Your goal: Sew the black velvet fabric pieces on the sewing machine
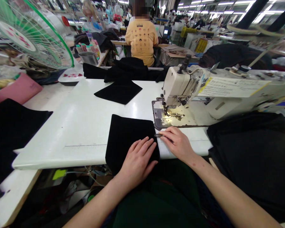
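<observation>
A black fabric piece [125, 136] lies at the front edge of the white table [85, 117] and hangs a little over it. My left hand [139, 160] rests flat on its near right part, fingers stretched out. My right hand [177, 142] sits just right of the fabric's edge, fingers pinched on a small metal tool [158, 135] that looks like thread snips, its tip at the cloth's right edge. The sewing machine [192, 88] stands right behind, its lamp lighting the needle plate [173, 115].
Another black piece [118, 91] lies further back, with a black pile [125, 71] behind it. Black cloth covers the left side [11, 126] and the right [251, 152]. A green fan [30, 34] stands far left. A person in a yellow shirt [142, 38] sits ahead, back turned.
</observation>
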`<state>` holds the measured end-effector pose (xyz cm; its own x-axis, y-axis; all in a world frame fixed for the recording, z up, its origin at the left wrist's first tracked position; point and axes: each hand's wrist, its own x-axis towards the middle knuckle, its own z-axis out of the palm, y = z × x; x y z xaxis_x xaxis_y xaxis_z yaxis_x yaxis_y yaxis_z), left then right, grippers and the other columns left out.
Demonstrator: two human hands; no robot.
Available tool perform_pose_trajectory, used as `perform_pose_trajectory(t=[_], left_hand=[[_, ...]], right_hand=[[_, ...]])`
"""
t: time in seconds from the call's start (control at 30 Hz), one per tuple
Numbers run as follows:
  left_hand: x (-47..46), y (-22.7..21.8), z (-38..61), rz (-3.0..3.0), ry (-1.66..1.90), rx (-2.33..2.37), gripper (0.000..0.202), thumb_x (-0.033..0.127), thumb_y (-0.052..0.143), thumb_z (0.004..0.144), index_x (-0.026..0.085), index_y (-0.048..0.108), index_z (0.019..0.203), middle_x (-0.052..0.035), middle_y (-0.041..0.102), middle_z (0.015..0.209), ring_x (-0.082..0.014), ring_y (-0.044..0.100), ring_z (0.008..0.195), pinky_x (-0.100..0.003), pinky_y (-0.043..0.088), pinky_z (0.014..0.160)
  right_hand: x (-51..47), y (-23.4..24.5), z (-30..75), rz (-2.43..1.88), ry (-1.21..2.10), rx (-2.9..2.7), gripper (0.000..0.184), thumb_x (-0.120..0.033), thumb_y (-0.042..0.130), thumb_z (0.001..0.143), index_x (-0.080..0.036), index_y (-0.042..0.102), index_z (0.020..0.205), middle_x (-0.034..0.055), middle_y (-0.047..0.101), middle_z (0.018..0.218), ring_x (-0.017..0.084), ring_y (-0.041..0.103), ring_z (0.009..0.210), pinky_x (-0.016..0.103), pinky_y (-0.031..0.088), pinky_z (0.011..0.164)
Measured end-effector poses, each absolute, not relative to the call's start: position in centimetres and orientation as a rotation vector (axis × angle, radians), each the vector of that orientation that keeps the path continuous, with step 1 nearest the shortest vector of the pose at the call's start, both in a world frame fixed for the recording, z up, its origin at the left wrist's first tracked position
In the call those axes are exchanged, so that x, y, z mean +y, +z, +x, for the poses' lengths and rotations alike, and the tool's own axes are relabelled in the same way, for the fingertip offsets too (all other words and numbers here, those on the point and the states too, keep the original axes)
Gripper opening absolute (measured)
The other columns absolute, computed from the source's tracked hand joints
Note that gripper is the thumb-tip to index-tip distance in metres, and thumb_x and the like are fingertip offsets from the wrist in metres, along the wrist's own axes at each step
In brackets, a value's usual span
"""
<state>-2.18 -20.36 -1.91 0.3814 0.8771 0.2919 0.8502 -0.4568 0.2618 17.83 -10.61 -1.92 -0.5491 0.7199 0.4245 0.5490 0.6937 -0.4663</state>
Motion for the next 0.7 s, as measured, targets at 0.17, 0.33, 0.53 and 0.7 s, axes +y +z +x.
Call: perform_pose_trajectory(t=[0.17,0.33,0.53,0.7], left_hand=[[-20.7,-1.6,-2.2,2.534,0.611,1.578,0.047,0.031,0.062,0.092,0.016,0.056,0.136,-0.0123,0.058,0.143,-0.0306,0.049,0.135,-0.048,0.041,0.110],[-20.8,-1.1,-2.0,2.501,0.568,1.620,0.040,0.033,0.064,0.090,0.021,0.061,0.128,-0.0110,0.053,0.148,-0.0316,0.052,0.129,-0.049,0.044,0.103],[-20.0,-0.6,-1.9,2.483,0.525,1.634,0.031,0.035,0.064,0.090,0.022,0.064,0.117,-0.0092,0.053,0.149,-0.0329,0.051,0.127,-0.051,0.044,0.101],[-20.1,-0.8,-1.9,2.492,0.539,1.626,0.032,0.035,0.063,0.091,0.022,0.063,0.120,-0.0085,0.051,0.151,-0.0330,0.050,0.127,-0.051,0.043,0.101]], right_hand=[[-10.5,-1.9,17.7,-0.982,0.390,-2.268,0.021,-0.024,0.054,0.099,-0.021,0.072,0.108,0.0064,0.067,0.093,0.023,0.062,0.090,0.039,0.052,0.081],[-10.5,-1.9,18.1,-1.049,0.365,-2.248,0.019,-0.023,0.057,0.098,-0.021,0.073,0.109,0.0061,0.067,0.093,0.023,0.062,0.091,0.038,0.052,0.082],[-10.6,-1.9,18.1,-1.029,0.350,-2.285,0.018,-0.023,0.058,0.097,-0.020,0.072,0.108,0.0061,0.066,0.093,0.023,0.062,0.090,0.038,0.051,0.081],[-10.6,-1.8,18.0,-1.031,0.344,-2.285,0.017,-0.022,0.059,0.096,-0.019,0.073,0.105,0.0061,0.066,0.092,0.023,0.061,0.089,0.038,0.051,0.080]])
